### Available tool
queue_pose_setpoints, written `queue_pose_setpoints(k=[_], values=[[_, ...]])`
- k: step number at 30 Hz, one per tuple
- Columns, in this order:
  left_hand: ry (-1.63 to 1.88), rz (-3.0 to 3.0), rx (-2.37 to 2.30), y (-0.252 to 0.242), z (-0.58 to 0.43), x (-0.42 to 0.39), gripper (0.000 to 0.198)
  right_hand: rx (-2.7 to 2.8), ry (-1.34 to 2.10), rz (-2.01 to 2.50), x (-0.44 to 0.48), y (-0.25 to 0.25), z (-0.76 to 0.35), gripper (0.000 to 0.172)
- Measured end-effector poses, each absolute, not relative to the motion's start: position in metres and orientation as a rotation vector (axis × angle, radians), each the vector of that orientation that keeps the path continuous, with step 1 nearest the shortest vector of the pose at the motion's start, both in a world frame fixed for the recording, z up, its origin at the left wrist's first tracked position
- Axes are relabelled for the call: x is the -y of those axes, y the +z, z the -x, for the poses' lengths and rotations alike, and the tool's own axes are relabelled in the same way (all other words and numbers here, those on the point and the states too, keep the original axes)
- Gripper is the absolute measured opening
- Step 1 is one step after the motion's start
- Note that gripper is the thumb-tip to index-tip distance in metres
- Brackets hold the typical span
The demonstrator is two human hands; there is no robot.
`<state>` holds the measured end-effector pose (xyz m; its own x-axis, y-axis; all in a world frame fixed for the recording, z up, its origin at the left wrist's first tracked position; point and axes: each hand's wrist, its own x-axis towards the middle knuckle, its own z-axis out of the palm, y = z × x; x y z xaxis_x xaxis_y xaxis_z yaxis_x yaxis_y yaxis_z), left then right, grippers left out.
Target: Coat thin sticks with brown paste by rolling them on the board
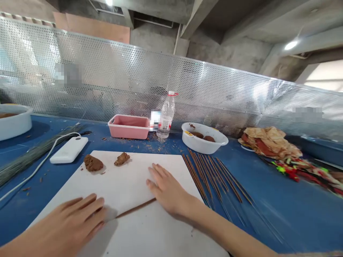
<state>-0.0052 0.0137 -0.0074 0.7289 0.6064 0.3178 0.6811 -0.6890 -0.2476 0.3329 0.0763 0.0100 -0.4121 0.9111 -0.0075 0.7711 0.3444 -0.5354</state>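
Note:
A thin brown-coated stick (pixel 136 208) lies slantwise on the white board (pixel 134 182). My right hand (pixel 166 187) is laid flat over its upper right end, fingers stretched forward. At the lower left end is my left hand (pixel 77 217), palm down with fingers extended; the bare tip of the stick runs toward its fingertips, and I cannot tell if they touch it. Two lumps of brown paste, a larger lump (pixel 93 163) and a smaller lump (pixel 122 159), sit at the far left of the board.
Several coated sticks (pixel 209 171) lie right of the board. Behind stand a pink tray (pixel 128 132), a water bottle (pixel 166 116) and a white basin (pixel 203 144) with brown lumps. A white power bank (pixel 69 150) and thin wires (pixel 34 153) are left; crumpled paper (pixel 270 142) is right.

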Motion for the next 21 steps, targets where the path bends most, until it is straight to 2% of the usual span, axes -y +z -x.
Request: queue_pose_setpoints(k=[2,4,9,12,16,21], values=[[-0.307,2.523,0.936,-0.019,0.010,-0.007,0.052,2.408,0.611,1.463,-0.073,0.008,-0.325,0.073],[-0.325,2.474,0.922,-0.020,0.009,-0.004,0.058,2.443,0.563,1.451,-0.076,0.009,-0.320,0.074],[-0.226,2.435,0.913,-0.006,-0.008,-0.010,0.050,2.496,0.606,1.490,-0.101,0.019,-0.305,0.080],[-0.112,2.474,1.010,-0.006,-0.020,-0.019,0.056,2.461,0.625,1.493,-0.109,0.020,-0.290,0.083],[-0.058,2.510,1.192,-0.013,-0.021,-0.020,0.061,2.428,0.540,1.460,-0.093,0.014,-0.283,0.078],[-0.211,2.600,1.118,-0.036,0.014,-0.002,0.063,2.443,0.592,1.443,-0.055,0.008,-0.293,0.076]])
